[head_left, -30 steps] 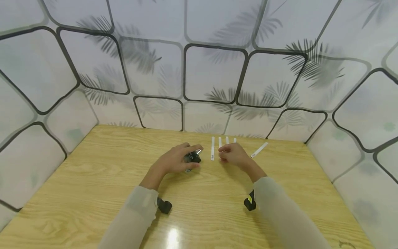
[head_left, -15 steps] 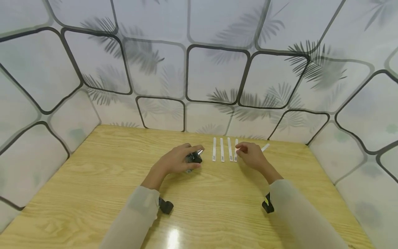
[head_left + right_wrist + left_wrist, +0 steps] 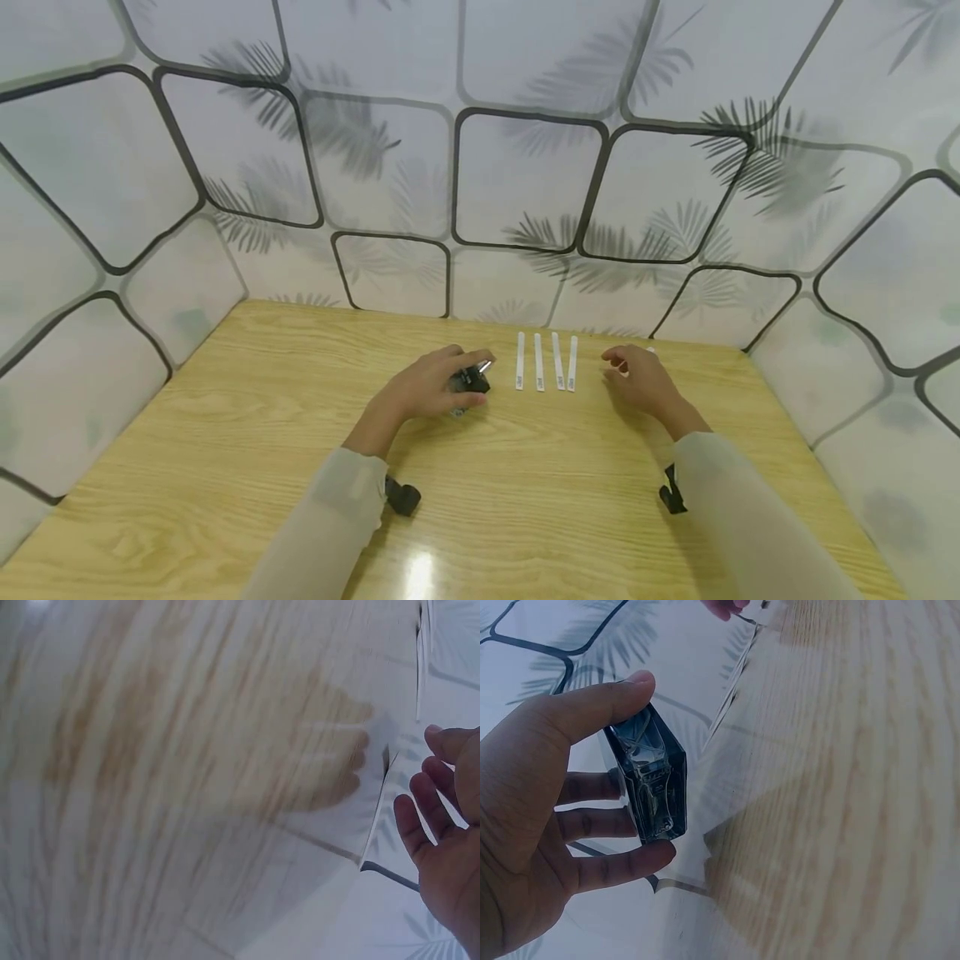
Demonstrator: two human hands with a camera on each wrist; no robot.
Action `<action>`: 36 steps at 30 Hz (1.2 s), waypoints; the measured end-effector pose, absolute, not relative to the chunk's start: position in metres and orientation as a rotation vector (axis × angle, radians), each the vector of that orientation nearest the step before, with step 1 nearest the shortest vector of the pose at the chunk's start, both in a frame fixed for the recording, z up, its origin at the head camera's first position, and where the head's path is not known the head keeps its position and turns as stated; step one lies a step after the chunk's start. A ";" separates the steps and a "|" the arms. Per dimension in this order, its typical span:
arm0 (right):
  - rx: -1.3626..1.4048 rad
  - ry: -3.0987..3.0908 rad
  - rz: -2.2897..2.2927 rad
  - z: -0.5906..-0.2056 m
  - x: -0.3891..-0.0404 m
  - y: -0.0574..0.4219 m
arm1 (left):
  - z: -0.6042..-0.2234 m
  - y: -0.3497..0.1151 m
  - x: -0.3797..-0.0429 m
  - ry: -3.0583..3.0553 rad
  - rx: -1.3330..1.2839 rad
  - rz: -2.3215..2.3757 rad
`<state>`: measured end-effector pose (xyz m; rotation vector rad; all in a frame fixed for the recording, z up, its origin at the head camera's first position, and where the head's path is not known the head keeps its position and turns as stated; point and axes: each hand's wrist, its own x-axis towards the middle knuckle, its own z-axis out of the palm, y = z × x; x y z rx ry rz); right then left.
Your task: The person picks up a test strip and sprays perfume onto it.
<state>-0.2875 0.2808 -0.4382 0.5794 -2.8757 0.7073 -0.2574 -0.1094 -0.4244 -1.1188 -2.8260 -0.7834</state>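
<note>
My left hand (image 3: 420, 390) holds a dark, faceted glass perfume bottle (image 3: 472, 379) between thumb and fingers, left of the strips. In the left wrist view, the bottle (image 3: 656, 780) shows clear, angular glass, with the thumb at its upper end and a finger at its lower end. Several narrow white paper strips (image 3: 539, 363) lie side by side on the table, each with a small printed mark at its near end. Right of that row is my right hand (image 3: 647, 382), its fingers loosely bent and holding nothing. Another strip's white tip (image 3: 651, 350) shows behind it, the rest hidden.
The wood-grain table (image 3: 510, 492) meets a patterned wall covering (image 3: 517, 183) just beyond the strips. Black wrist cameras (image 3: 403, 497) hang below both sleeves. A bright light reflection lies on the near part of the tabletop.
My right hand has moved right, from over the row of strips to beyond its right end, uncovering the strips and covering most of the separate slanted one. The left hand keeps holding the bottle.
</note>
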 end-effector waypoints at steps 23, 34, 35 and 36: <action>0.593 -2.952 0.584 -0.446 -0.281 0.296 | -0.427 -0.109 -0.258 -2.840 -1.100 -0.767; 0.761 -2.917 0.545 -0.443 -0.266 0.307 | -0.426 -0.108 -0.257 -2.840 -1.113 -0.772; 0.773 -2.921 0.547 -0.442 -0.265 0.308 | -0.426 -0.108 -0.257 -2.839 -1.113 -0.772; 0.776 -2.929 0.550 -0.441 -0.264 0.309 | -0.425 -0.108 -0.257 -2.839 -1.112 -0.771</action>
